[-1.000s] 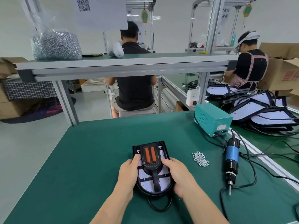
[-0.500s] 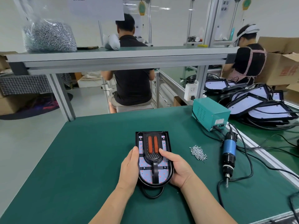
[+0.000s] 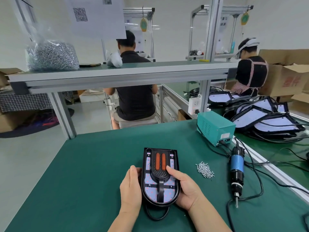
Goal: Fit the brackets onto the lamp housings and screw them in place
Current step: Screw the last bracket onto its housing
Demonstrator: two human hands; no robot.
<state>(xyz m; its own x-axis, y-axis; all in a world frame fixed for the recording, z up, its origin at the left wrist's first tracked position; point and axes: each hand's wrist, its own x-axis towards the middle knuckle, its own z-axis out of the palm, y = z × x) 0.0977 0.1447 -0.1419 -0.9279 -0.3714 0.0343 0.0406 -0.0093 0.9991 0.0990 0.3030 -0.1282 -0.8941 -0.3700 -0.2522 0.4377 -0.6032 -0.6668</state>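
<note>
**A:** Any writing to be logged?

**B:** A QR code (image 3: 80,14) is printed on a white sheet (image 3: 103,22) hung above the shelf (image 3: 133,71). Red characters are printed on a cardboard box (image 3: 291,82) at far right, too blurred to be read. A small label (image 3: 224,136) is stuck on the green power box (image 3: 215,126), but the print is too small. Dark characters on a hanging sign (image 3: 223,20) are also illegible.

**A:** Task items?

**B:** One lamp housing (image 3: 167,193) is laid flat on the green tabletop (image 3: 83,181), near its front edge. A black bracket (image 3: 160,174) with two orange strips (image 3: 158,161) is seated along its middle. The left hand (image 3: 131,186) is laid against the housing's left wall with fingers straight. The right rim is cupped by the right hand (image 3: 185,186), with the thumb (image 3: 170,169) pressed on the bracket.

**A:** Surroundings?

**B:** A loose pile of screws (image 3: 205,169) is noted just right of the housing. Beyond it an electric screwdriver (image 3: 236,166) is laid down, cabled toward the power box. A black cable loop (image 3: 157,215) is seen at the housing's near end. More housings (image 3: 267,118) are stacked on the neighbouring tabletop. A clear bag of screws (image 3: 51,56) is set on the shelf. Two seated people are seen behind it, backs turned.

**A:** Obstructions?

**B:** The housing's lower side edges are covered by both hands. The right fingers are hidden beneath.
</note>
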